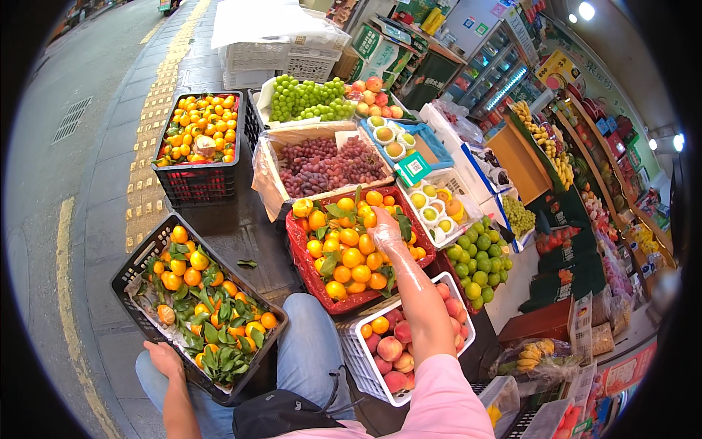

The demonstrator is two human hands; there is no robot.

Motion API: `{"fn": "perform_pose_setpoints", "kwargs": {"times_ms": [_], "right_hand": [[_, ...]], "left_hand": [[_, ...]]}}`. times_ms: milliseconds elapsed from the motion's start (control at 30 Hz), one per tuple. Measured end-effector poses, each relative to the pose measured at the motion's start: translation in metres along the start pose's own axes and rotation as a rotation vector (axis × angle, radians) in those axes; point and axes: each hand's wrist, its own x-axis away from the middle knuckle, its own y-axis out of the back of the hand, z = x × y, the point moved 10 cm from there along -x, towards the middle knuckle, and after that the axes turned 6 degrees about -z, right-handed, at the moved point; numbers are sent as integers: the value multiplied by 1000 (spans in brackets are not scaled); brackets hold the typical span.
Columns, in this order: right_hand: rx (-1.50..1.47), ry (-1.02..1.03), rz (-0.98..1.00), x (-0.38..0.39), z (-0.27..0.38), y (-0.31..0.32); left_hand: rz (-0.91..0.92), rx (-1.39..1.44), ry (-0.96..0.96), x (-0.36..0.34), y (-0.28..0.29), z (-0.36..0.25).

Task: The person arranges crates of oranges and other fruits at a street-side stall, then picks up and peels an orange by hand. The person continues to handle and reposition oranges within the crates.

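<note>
Grip of the gloved right hand (pixel 385 233) hangs loosely open, empty, over oranges (pixel 349 257) in the red crate (pixel 311 282), while the left hand (pixel 162 358) clasps the black crate's (pixel 131 272) near corner, steadying it.

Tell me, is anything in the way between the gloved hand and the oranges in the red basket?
Nothing visible. The right hand, in a clear plastic glove, already reaches over the red basket right at the oranges. Only green leaves lie among the fruit.
</note>
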Motion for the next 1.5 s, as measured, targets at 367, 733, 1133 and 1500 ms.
{"fn": "perform_pose_setpoints", "kwargs": {"times_ms": [367,733,1133,1500], "right_hand": [[231,274,290,-18,78,-54],[-206,-76,356,-23,52,-85],[78,155,206,-27,68,-87],[-509,270,79,22,216,-99]], "left_hand": [[-2,-33,25,3,8,-6],[10,-50,58,4,18,-19],[11,-26,60,4,18,-19],[61,-32,144,4,16,-15]]}}
